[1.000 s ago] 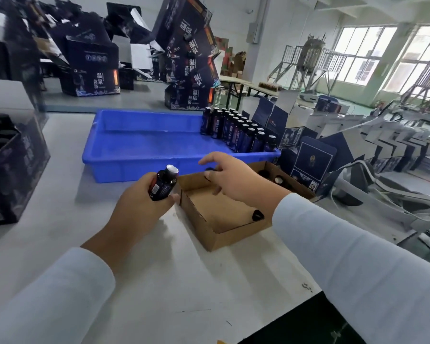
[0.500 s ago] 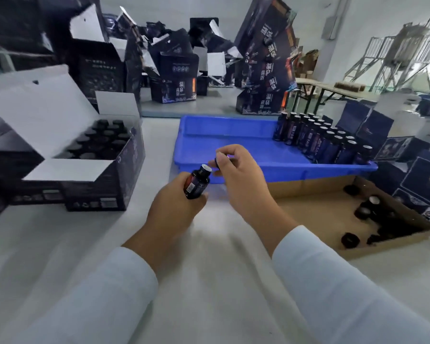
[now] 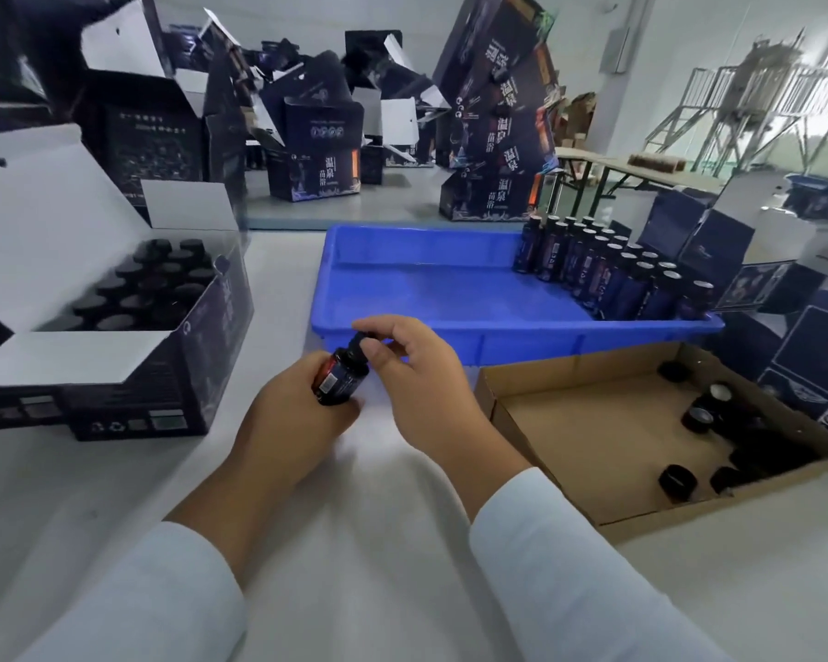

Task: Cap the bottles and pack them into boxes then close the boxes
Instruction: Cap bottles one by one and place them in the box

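Your left hand (image 3: 297, 422) grips the bottle (image 3: 339, 382), tilted above the table; right hand (image 3: 412, 370) fingers pinch the cap (image 3: 358, 337) on its neck. Risk: cross-threading from tilt. Beyond, open box (image 3: 173, 298) awaits.

We see left hand (image 3: 290, 422) gripping bottle (image 3: 339, 380), right hand (image 3: 414, 375) pinching cap (image 3: 360, 340) on top; blue tray (image 3: 450, 298) just beyond hands.

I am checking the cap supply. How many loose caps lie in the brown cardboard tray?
5 plainly: three caps toward the tray's far right corner, two near its front edge; the dark blur between them may hide more.
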